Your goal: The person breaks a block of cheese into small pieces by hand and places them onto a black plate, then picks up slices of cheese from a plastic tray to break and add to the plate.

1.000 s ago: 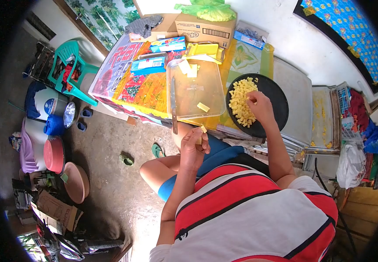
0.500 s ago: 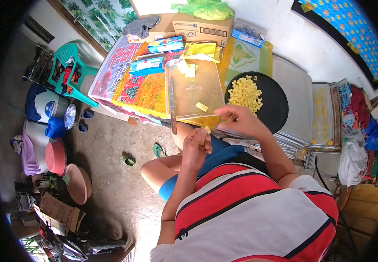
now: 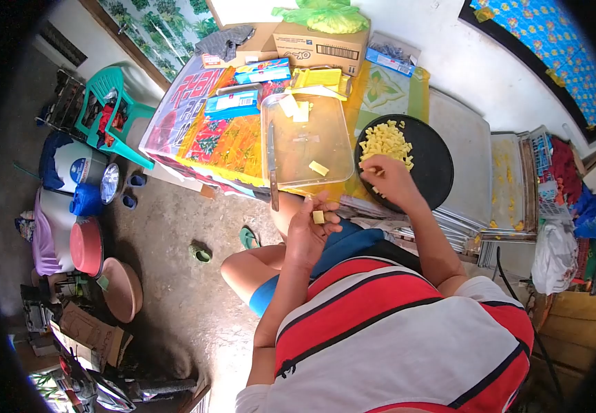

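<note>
- Table [image 3: 198,148], head view: knife [image 3: 272,164] crosses the near edge, handle outward — blade along the clear tray's [image 3: 305,153] left side.
- Clear tray: pale blocks [image 3: 300,111] at the far end, yellow strip [image 3: 319,168] nearer.
- Black tray [image 3: 433,165]: yellow cubes [image 3: 387,140] towards the left, dark surface showing rightward.
- Left hand [image 3: 313,224]: grasps a yellow piece [image 3: 318,217], near the table edge.
- Right hand [image 3: 389,180]: above the black tray's near-left part, fingers bent — cannot tell whether gripping.
</note>
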A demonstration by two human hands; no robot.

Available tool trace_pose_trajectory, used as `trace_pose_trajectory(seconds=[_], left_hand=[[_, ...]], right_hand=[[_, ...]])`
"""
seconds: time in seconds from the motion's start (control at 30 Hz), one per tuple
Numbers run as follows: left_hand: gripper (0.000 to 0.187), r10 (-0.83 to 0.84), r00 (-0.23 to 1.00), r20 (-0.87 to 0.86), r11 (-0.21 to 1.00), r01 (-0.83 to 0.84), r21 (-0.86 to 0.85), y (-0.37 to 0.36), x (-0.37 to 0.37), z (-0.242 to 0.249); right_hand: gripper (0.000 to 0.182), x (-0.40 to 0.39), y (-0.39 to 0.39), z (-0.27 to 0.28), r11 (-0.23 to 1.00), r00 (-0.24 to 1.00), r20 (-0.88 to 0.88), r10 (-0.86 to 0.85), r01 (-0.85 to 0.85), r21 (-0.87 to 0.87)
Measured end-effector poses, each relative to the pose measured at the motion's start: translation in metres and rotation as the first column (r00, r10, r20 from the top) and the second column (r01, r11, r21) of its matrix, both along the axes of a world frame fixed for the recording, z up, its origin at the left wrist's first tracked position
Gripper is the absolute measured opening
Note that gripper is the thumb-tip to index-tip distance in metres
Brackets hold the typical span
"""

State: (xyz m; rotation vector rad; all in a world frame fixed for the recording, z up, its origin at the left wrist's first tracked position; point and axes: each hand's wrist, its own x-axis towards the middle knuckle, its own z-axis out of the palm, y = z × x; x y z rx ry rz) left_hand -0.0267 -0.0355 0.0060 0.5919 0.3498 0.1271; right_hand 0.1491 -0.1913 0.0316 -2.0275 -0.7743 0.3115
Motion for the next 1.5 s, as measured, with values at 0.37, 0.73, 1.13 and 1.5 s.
trace_pose_trajectory(seconds=[0.37, 0.73, 1.13, 1.5], left_hand=[[0.061, 0.061, 0.998, 0.022, 0.993, -0.058, -0.101, 0.003, 0.000, 0.016], [0.060, 0.045, 0.998, 0.050, 0.991, -0.039, -0.126, 0.003, 0.000, 0.013], [0.038, 0.073, 0.997, 0.016, 0.995, -0.074, 0.072, 0.006, -0.010, 0.019], [0.024, 0.167, 0.986, 0.011, 0.959, -0.165, 0.230, 0.004, -0.010, 0.016]], right_hand=[[0.025, 0.038, -0.038, -0.027, 0.886, 0.926, 0.324, -0.193, 0.306, -0.347], [0.027, -0.061, 0.032, 0.025, 0.873, 0.883, 0.128, 0.452, -0.467, 0.139], [0.030, -0.061, 0.044, 0.016, 0.844, 0.727, -0.498, 0.473, -0.212, 0.492], [0.040, -0.059, 0.042, 0.017, 0.828, 0.717, -0.478, 0.507, -0.251, 0.501]])
